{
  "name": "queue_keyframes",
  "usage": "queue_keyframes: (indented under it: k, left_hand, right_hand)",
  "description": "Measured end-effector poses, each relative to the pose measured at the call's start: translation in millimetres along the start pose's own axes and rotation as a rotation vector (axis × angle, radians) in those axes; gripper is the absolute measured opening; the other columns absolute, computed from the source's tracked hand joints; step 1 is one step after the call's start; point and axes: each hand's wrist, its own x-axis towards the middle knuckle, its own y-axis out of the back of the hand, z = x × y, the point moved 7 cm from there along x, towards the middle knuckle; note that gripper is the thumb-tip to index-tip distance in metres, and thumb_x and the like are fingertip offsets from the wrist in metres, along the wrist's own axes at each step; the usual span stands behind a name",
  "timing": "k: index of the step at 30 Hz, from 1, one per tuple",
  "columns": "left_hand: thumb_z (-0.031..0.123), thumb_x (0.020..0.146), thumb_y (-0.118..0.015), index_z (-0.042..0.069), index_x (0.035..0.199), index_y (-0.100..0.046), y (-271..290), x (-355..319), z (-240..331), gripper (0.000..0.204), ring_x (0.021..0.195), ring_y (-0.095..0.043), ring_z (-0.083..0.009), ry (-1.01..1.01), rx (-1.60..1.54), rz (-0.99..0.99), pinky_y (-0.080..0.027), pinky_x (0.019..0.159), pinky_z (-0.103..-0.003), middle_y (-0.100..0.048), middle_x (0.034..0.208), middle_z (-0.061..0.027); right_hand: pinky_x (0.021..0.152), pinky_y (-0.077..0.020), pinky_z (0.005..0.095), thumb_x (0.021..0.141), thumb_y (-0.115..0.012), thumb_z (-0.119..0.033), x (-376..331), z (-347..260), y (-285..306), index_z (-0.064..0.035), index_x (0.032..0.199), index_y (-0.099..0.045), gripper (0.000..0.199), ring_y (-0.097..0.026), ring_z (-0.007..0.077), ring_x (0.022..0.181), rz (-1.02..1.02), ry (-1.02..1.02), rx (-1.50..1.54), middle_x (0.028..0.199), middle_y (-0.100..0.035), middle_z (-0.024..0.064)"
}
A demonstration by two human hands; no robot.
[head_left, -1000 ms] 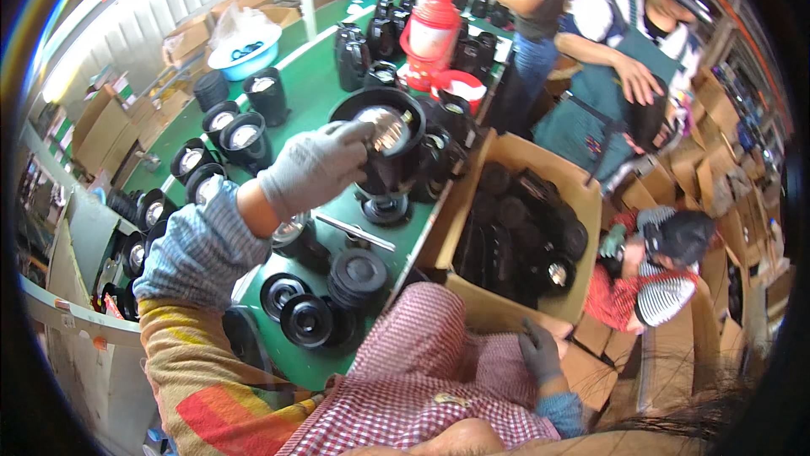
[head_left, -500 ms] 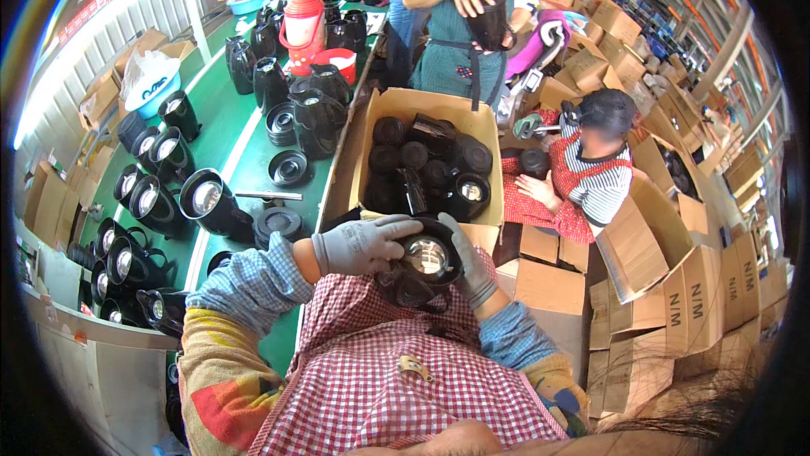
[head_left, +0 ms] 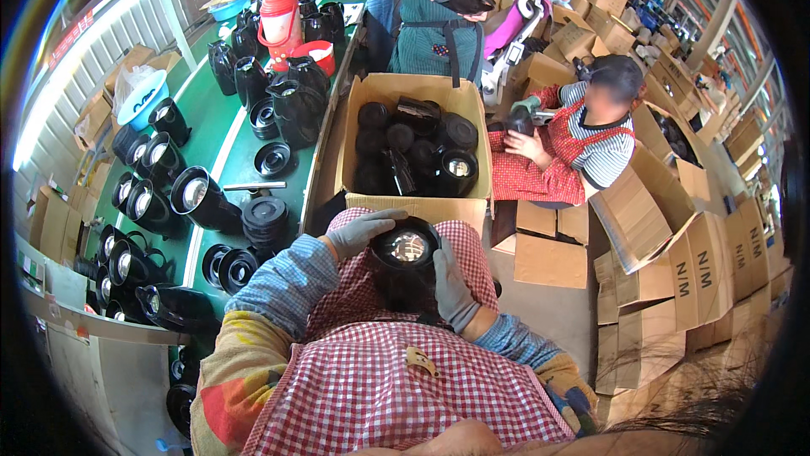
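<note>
Over my lap I hold a black thermos jug (head_left: pixel 400 279) between both grey-gloved hands. Its round open mouth faces up, showing a shiny silvery inside. My left hand (head_left: pixel 364 235) curves over the rim on the left, and my right hand (head_left: pixel 456 284) is wrapped along the jug's right side. The jug's lower end is hard to make out against my apron. Just beyond it stands an open cardboard box (head_left: pixel 422 206) with several black jugs and round black parts in it.
On the left, a green worktable (head_left: pixel 221 217) carries several black jugs, a stack of round black lids (head_left: pixel 265 215), a metal strip (head_left: pixel 255 186) and a red bucket (head_left: pixel 280 21). One co-worker (head_left: pixel 439 43) stands ahead; another (head_left: pixel 582 131) sits at right, near cardboard boxes (head_left: pixel 709 266).
The jug has come closer to my body and slightly left, held in both hands. The standing co-worker has tilted a black jug sideways; the seated co-worker's hands have come together on a dark part.
</note>
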Motion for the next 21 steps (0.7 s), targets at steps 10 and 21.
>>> queue_keyframes:
  k: [10,21]
  left_hand:
    - [0.006,0.099,-0.048,-0.001,0.133,-0.064,-13.0,33.5,-27.8,0.038,0.121,-0.062,-0.0237,0.253,-0.051,-0.059,-0.044,0.112,-0.034,-0.065,0.134,-0.0135]
    - [0.019,0.098,-0.064,0.002,0.133,-0.063,69.2,-26.7,10.3,0.039,0.117,-0.065,-0.025,-0.138,0.268,0.434,-0.05,0.104,-0.035,-0.069,0.127,-0.0151]
  right_hand:
    - [0.105,-0.0508,0.0349,0.112,-0.035,-0.031,-32.6,13.5,14.4,0.0052,0.145,-0.042,0.049,-0.049,0.0289,0.134,-0.149,-0.476,0.434,0.148,-0.045,0.0181]
    - [0.097,-0.0507,0.0394,0.096,-0.065,-0.018,98.1,18.8,31.7,-0.0003,0.115,-0.072,0.027,-0.069,0.0298,0.108,-0.04,-0.034,0.376,0.115,-0.073,0.0147]
